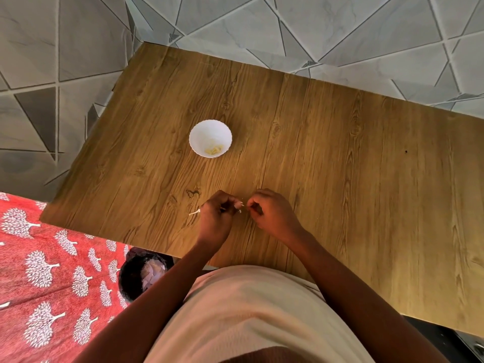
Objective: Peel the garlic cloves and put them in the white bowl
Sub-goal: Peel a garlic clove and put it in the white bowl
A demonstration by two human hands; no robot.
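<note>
I can read no text, label, brand, number or sign anywhere from here. The red cloth carries only a white tree print, and the white bowl and wooden table bear no markings.

The garlic clove between the two grips is mostly hidden by fingers. The desk runs off the right edge.

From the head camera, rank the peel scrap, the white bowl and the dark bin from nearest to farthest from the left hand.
Left hand:
1. Peel scrap, on the table just left of it.
2. Dark bin, below the table edge, toward the person.
3. White bowl, farther up the table.
</note>
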